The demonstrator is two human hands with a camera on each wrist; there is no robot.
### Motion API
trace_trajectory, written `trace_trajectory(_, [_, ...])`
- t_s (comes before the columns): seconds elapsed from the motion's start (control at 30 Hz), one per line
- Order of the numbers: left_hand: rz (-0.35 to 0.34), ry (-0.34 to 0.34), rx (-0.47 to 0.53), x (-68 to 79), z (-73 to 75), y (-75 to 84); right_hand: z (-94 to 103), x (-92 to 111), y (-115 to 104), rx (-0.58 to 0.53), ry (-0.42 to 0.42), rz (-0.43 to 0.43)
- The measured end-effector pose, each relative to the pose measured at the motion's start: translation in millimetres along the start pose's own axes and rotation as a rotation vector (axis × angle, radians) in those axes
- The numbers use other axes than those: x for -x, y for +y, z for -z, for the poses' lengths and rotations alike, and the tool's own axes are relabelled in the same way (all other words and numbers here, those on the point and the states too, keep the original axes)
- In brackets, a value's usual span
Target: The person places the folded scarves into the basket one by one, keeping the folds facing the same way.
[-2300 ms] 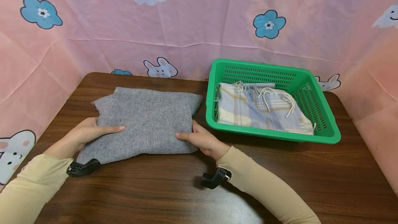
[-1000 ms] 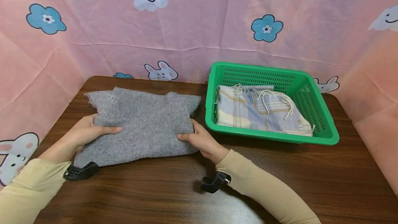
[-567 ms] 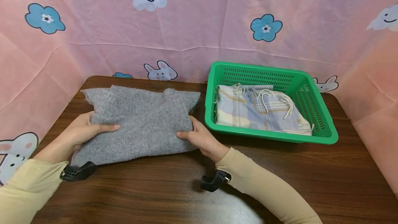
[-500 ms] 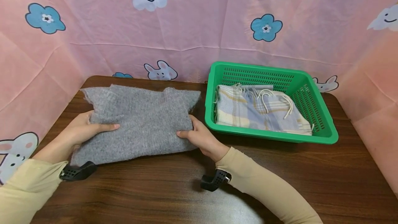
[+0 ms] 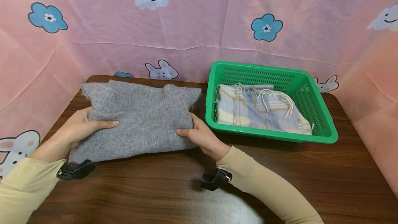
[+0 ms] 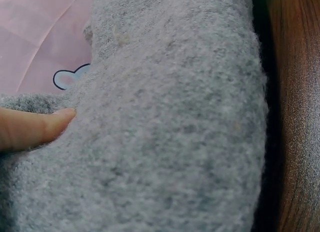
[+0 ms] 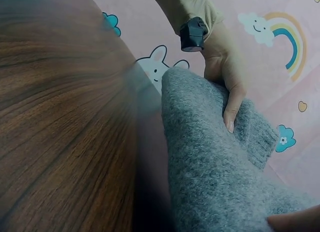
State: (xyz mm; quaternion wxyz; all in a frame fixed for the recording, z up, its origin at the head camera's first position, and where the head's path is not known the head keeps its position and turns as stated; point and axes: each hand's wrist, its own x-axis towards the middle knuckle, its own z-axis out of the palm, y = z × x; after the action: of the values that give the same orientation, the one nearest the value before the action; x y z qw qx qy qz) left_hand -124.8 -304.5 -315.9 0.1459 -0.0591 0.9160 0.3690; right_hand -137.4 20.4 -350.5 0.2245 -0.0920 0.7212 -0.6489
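Note:
A folded grey woolly cloth (image 5: 143,123) spans the space between both hands at the left of the table. On its left side, my left hand (image 5: 77,127) grips it with the thumb on top and the fingers hidden beneath. My right hand (image 5: 203,136) pinches the opposite side, thumb over the fold. The right wrist view has the cloth (image 7: 205,152) standing above the tabletop, with the left hand (image 7: 225,66) at its far end. Up close in the left wrist view, the left thumb (image 6: 37,127) presses into the fuzzy fabric.
To the right stands a green plastic basket (image 5: 273,136) with slotted walls. Inside lies a folded plaid scarf (image 5: 248,108) with white fringe. The dark wooden table (image 5: 149,189) meets a pink patterned curtain (image 5: 192,16) at the back.
The cloth has risen a little and shifted away from me, its far left corner spreading outward. My left hand has moved left and upward with it; the right has barely moved.

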Motion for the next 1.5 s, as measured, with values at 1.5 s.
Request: trace_trajectory(1.5, [0.01, 0.058, 0.05, 19.2, 19.4, 29.7, 8.0, 14.4, -29.6, -0.069, -0.005, 0.043])
